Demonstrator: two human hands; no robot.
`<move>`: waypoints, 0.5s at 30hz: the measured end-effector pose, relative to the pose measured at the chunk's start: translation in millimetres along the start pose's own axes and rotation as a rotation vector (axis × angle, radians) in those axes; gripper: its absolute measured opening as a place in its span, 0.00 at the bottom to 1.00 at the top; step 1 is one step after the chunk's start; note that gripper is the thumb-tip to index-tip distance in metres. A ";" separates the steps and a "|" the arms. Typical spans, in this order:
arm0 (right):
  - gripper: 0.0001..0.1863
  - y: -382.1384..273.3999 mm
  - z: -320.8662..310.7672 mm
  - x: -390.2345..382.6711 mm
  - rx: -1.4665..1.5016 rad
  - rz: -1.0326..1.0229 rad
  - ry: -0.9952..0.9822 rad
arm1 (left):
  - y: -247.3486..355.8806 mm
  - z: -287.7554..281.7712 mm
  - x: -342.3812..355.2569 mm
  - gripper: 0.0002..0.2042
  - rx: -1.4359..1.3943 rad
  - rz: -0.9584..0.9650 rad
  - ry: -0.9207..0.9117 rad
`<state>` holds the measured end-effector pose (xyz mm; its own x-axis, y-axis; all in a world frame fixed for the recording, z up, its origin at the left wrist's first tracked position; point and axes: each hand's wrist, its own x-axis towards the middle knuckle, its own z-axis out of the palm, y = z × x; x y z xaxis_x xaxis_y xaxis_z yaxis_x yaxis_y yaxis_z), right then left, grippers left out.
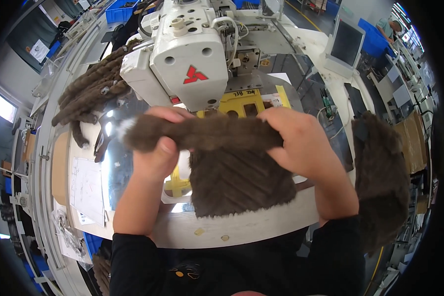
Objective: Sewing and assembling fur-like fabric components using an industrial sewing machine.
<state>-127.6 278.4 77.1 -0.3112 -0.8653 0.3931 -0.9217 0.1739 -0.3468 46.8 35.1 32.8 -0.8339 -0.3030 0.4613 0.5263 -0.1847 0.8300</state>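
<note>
A long brown plush tube (212, 132) with white stuffing showing at its left end is stretched level between my hands. My left hand (158, 153) grips it near that end, thumb in front and fingers behind. Around its right end my right hand (298, 138) is closed. Below the tube, a flat brown plush panel (241, 182) with slanting ridges lies at the table's front edge; its upper border is hidden by the tube. Just beyond my hands stands a white industrial sewing machine (190, 74) with a yellow template (239, 102) beneath its head.
More brown plush tubes (93, 84) are piled at the left. A stack of brown plush pieces (380, 182) hangs at the right. A monitor (347, 43) stands at the back right, and paper sheets (87, 190) lie on the left. Another person (389, 29) is far off at the right.
</note>
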 end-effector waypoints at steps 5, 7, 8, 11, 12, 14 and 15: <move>0.23 -2.2 -0.6 -0.1 0.117 -0.020 -0.135 | -8.7 17.3 -8.9 0.32 0.076 0.048 0.075; 0.22 0.2 -4.0 1.2 0.108 -0.027 -0.145 | 1.8 11.9 -9.4 0.31 0.148 0.120 0.076; 0.21 0.6 -7.6 2.4 0.117 0.003 -0.180 | 5.9 11.9 -8.9 0.31 0.156 0.126 0.084; 0.19 4.2 -6.3 3.5 0.131 0.021 -0.209 | 20.5 9.9 -8.0 0.30 0.424 0.185 0.024; 0.19 6.0 -6.6 2.4 0.128 0.026 -0.198 | 24.7 8.9 -6.6 0.30 0.425 0.185 0.030; 0.19 9.6 -7.0 2.5 0.097 0.034 -0.197 | 30.7 8.1 -6.5 0.26 0.389 0.140 -0.067; 0.19 11.4 -8.2 2.3 0.064 0.051 -0.190 | 35.2 10.1 -7.0 0.22 0.344 0.071 -0.059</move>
<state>-140.7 282.3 81.1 -0.3025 -0.9301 0.2083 -0.8873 0.1950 -0.4180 69.4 40.1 61.9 -0.8106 -0.2470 0.5309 0.5051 0.1637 0.8474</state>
